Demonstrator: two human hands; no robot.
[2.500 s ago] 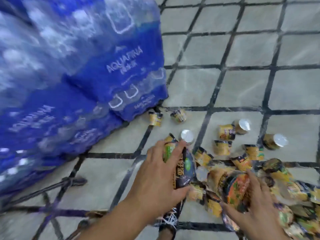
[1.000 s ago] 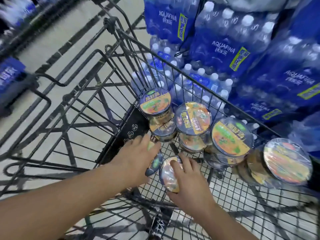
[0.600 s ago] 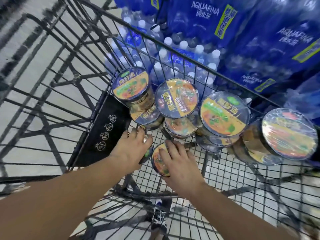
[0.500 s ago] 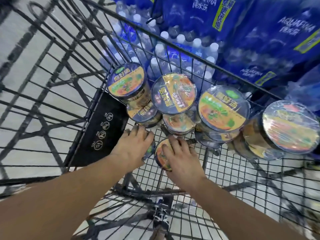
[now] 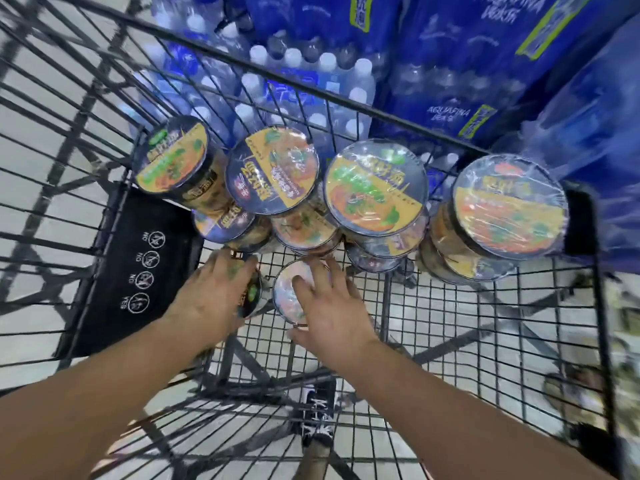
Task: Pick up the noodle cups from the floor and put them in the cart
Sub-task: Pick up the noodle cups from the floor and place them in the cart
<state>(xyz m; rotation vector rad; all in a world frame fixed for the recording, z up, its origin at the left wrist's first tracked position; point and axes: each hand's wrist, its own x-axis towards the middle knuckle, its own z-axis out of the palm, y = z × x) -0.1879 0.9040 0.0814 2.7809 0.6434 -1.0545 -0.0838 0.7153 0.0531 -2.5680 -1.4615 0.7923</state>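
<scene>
Inside the black wire cart (image 5: 311,95), my left hand (image 5: 211,296) grips a dark-lidded noodle cup (image 5: 251,296) from above, low over the mesh floor. Right beside it, my right hand (image 5: 332,306) spans the lid of a second noodle cup (image 5: 285,292), fingers across the top and thumb at the near rim. Behind both hands, several wrapped noodle cups stand stacked along the cart's far wall, among them one at the left (image 5: 172,161), one in the middle (image 5: 375,187) and one at the right (image 5: 509,206).
Blue shrink-wrapped packs of water bottles (image 5: 450,64) tower just beyond the cart's far wall. A black flap with warning icons (image 5: 138,271) lies at the cart's left end. Bare mesh floor (image 5: 467,323) stretches to the right. My shoe (image 5: 317,414) shows through the wires.
Since the floor pick-up, both hands have carried their cups into the cart. Over the last second they sank lower and moved up against the stacked cups.
</scene>
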